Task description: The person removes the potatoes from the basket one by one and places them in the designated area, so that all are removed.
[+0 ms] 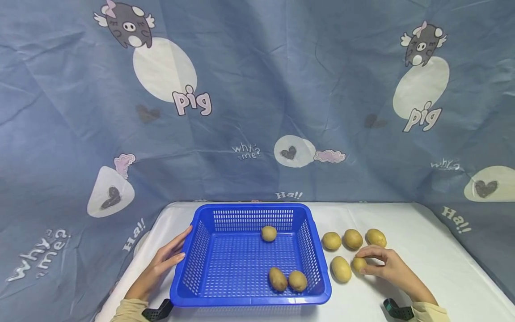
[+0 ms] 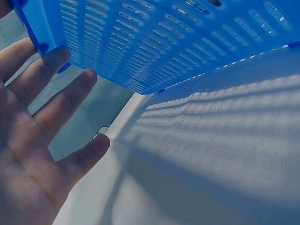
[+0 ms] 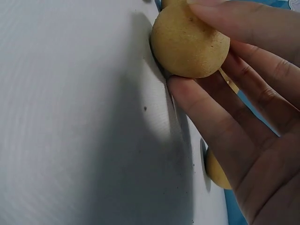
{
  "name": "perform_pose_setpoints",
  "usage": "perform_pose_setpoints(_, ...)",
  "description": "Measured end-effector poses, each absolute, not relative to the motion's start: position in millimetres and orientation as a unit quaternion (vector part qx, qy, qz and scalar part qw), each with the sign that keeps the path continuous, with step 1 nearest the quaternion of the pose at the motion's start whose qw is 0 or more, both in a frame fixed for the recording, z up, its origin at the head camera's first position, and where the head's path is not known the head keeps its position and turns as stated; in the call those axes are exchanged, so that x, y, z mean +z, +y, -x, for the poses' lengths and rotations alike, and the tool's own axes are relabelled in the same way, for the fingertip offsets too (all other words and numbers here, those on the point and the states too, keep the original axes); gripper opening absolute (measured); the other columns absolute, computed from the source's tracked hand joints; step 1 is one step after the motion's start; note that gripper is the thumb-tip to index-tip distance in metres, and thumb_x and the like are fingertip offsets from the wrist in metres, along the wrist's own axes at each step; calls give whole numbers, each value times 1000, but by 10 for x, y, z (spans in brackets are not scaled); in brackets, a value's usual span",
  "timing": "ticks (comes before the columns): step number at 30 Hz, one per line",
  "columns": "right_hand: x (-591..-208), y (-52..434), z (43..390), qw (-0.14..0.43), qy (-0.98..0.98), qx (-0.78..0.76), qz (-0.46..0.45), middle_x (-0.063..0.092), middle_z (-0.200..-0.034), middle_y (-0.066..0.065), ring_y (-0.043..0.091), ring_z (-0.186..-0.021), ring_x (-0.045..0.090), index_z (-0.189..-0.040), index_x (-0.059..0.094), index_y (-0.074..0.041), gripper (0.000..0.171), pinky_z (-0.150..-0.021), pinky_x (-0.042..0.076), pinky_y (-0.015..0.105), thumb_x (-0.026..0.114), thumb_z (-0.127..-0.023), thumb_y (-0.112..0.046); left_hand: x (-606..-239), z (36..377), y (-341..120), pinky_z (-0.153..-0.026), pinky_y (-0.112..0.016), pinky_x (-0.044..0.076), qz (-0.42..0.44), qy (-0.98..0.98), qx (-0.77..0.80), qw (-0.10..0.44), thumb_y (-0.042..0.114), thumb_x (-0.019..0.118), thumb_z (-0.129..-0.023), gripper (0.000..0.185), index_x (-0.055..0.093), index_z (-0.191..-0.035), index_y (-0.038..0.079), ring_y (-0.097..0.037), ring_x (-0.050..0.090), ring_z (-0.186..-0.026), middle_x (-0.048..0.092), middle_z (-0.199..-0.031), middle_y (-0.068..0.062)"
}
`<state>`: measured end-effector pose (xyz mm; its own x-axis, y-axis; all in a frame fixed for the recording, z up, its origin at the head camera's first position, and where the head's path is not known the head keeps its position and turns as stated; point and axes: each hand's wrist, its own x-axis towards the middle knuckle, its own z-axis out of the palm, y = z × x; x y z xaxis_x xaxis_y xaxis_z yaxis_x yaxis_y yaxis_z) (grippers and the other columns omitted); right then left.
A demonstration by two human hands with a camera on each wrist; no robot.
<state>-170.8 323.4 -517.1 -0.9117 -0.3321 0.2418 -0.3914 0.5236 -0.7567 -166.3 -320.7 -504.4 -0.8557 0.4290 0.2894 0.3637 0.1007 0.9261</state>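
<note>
three small tan potatoes (image 1: 287,279) lie inside the blue slotted plastic basket (image 1: 225,295); right hand (image 1: 386,264) pinches a fifth potato (image 1: 359,264) beside it, four others (image 1: 352,239) waiting; left hand (image 1: 166,264), fingers straight, steadies its wall.

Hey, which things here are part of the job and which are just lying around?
In the job:
right hand pinching a small potato
left hand against the blue basket
three potatoes inside
four potatoes on the table

Just there:
white tablecloth
pig-print backdrop

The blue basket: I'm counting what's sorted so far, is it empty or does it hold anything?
Not empty: the blue basket holds three potatoes; five more lie outside on the table.
</note>
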Motion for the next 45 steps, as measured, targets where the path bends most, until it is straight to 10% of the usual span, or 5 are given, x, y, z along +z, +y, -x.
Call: perform_pose_setpoints(45, -5173, 3377, 1721, -51, -832, 500, -232, 75, -120, -8, -9, -111, 64, -122, 67, 8, 37, -90, 55, 15, 77, -88, -2, -5056, 1677, -3226, -111, -5, 29, -239, 764, 599, 29, 8, 42, -104, 64, 24, -165, 14, 12, 35, -145, 26, -172, -8)
